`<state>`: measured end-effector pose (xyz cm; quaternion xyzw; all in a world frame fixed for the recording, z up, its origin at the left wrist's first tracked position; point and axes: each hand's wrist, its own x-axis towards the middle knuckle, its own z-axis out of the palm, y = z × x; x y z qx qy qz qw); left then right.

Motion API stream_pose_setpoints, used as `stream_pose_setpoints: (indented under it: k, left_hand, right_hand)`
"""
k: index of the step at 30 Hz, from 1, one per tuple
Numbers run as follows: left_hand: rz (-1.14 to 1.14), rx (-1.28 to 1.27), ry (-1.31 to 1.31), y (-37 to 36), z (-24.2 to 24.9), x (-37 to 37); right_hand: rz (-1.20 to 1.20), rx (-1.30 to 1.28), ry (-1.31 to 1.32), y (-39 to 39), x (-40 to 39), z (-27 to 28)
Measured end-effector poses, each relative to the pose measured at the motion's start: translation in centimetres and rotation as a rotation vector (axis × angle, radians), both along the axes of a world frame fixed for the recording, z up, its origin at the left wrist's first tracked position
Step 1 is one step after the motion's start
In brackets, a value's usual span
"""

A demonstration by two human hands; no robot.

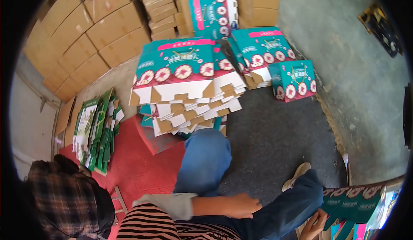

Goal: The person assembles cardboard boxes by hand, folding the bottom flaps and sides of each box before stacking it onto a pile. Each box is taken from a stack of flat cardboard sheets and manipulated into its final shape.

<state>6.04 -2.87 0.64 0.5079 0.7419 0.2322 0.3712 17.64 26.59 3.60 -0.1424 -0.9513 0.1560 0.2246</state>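
Observation:
My left hand, below a grey sleeve, is above my lap with its fingers curled closed. Nothing shows in it. At the lower right my right hand has its fingers bent at the edge of a teal printed gift carton, apparently gripping it. This carton lies among other teal cartons, partly cut off by the frame. In front of my knee stands a big pile of flattened teal gift cartons with white and brown flaps sticking out toward me.
Another teal stack and an assembled carton stand by the wall. Brown boxes line the back. Green flattened cartons lean together on the red mat. A plaid cloth item is at lower left.

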Motion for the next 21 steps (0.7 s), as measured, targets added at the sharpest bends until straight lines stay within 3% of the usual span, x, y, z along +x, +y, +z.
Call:
stream_pose_setpoints:
  k: [2, 4, 6, 8, 9, 11, 14, 15, 21]
  left_hand:
    - [0.329, 0.509, -0.046, -5.1, 1.6, 1.2]
    - [0.669, 0.725, 0.313, -9.7, 5.4, -0.7]
    - [1.057, 0.691, 0.619, -14.6, 5.8, -2.8]
    - [1.512, 0.607, 0.683, -19.0, 2.2, -5.3]
    - [1.582, 0.507, 0.708, -21.5, -0.2, -6.3]
    - [1.656, 0.319, 0.660, -25.6, -6.2, -7.1]
    - [1.652, 0.148, 0.664, -28.4, -9.9, -7.1]
    - [1.698, 0.141, 0.622, -29.1, -10.7, -7.7]
    - [1.483, -0.234, 1.119, -34.4, -11.5, -16.2]
  right_hand:
    - [0.099, 0.081, -0.003, 0.6, -2.9, 0.7]
    - [0.261, 0.111, 0.148, -0.8, -6.8, 2.6]
    - [0.292, -0.018, 0.046, -1.8, -9.9, 3.4]
    - [0.419, -0.026, 0.007, -4.3, -13.1, 3.4]
    - [0.491, 0.019, -0.079, -5.0, -14.2, 2.7]
    - [0.627, 0.111, -0.256, -5.9, -15.9, 1.1]
    - [0.608, 0.242, -0.610, -6.1, -15.6, -0.8]
    - [0.602, 0.242, -0.622, -6.5, -15.5, -0.7]
    - [0.532, 0.157, -0.609, -7.2, -16.4, 0.0]
